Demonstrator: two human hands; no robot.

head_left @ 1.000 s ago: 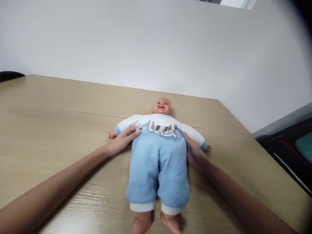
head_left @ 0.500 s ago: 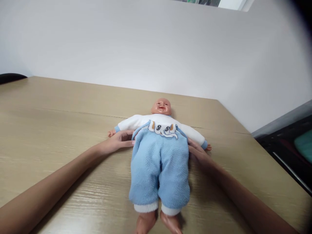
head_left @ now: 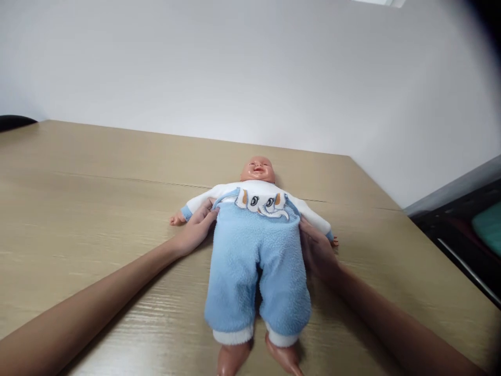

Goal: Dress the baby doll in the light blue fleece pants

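Note:
A baby doll (head_left: 258,168) lies on its back on the table, its head away from me and its arms spread. It wears a white long-sleeved top (head_left: 199,201) with blue cuffs and fuzzy blue overalls (head_left: 256,261) with white leg hems. The bib has an elephant face with embroidered eyes. My left hand (head_left: 198,230) pinches the overalls' side edge at the waist, below the strap. On the opposite side my right hand (head_left: 319,250) grips the matching edge, its fingertips partly hidden by the cloth. Both bare doll feet point toward me.
The wooden table (head_left: 117,209) has a thin seam running across it behind the doll. A pale wall (head_left: 235,73) rises beyond its far edge. To the right stands a black object with a teal part (head_left: 489,227). A dark rounded edge (head_left: 15,123) shows at far left.
My left hand has closed from spread fingers to a pinch on the overalls' edge. The waist is pulled wider and flatter, and the legs sit slightly farther apart. The view has tilted down a little.

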